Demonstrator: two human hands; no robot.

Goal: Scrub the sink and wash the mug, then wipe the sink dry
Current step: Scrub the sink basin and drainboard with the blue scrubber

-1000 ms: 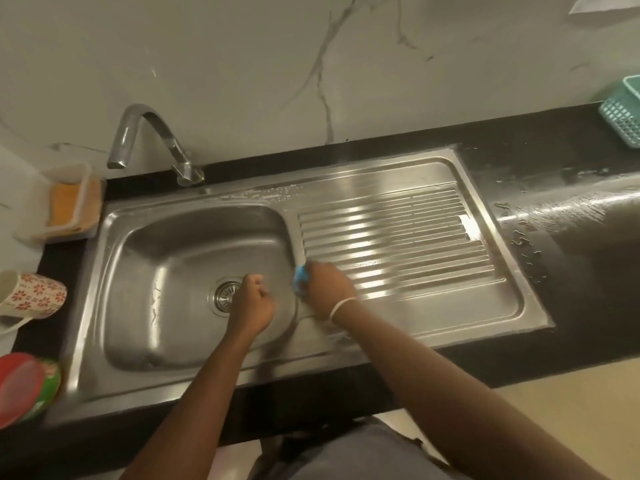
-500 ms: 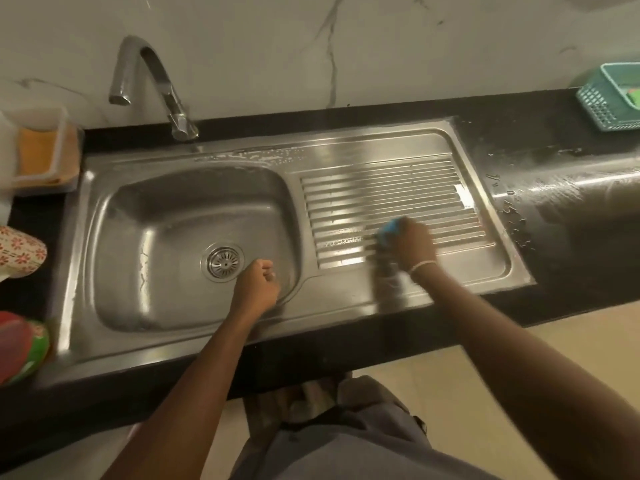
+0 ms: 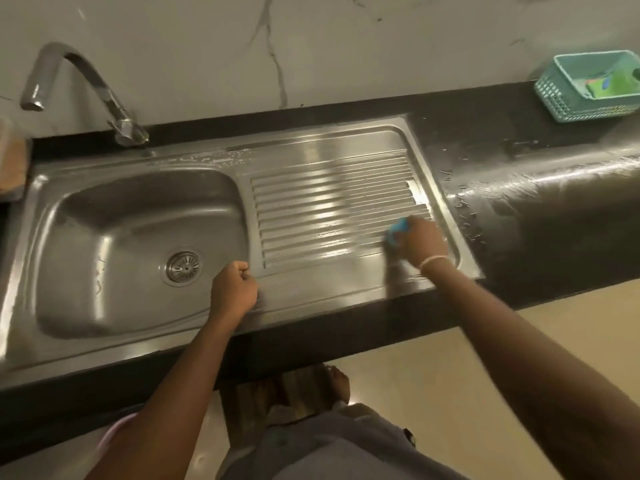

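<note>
We find the chief risk on the largest surface: the black counter (image 3: pixel 540 216) to the right of the sink (image 3: pixel 242 306) carries a wet sheen and scattered droplets, and in our judgement vigorous strokes at the drainboard's right edge could push more water over the raised rim onto it, and from there toward the tiled floor (image 3: pixel 433 375) where the person stands. The ribbed drainboard (image 3: pixel 332 216) is wet and glossy, so the scrubbing hand may skid. The right hand (image 3: pixel 420 242) grasps a blue scrubber (image 3: pixel 397 232) and presses it on the drainboard's near right corner; the left hand (image 3: pixel 233 289) is clenched on nothing that we can see and rests on the sink's front ledge beside the basin (image 3: pixel 104 244). The mug is not in view. Behind runs a marbled wall (image 3: pixel 311 46); the tap (image 3: pixel 104 95) shows no flow, and a teal basket (image 3: pixel 568 98) sits at the far right
</note>
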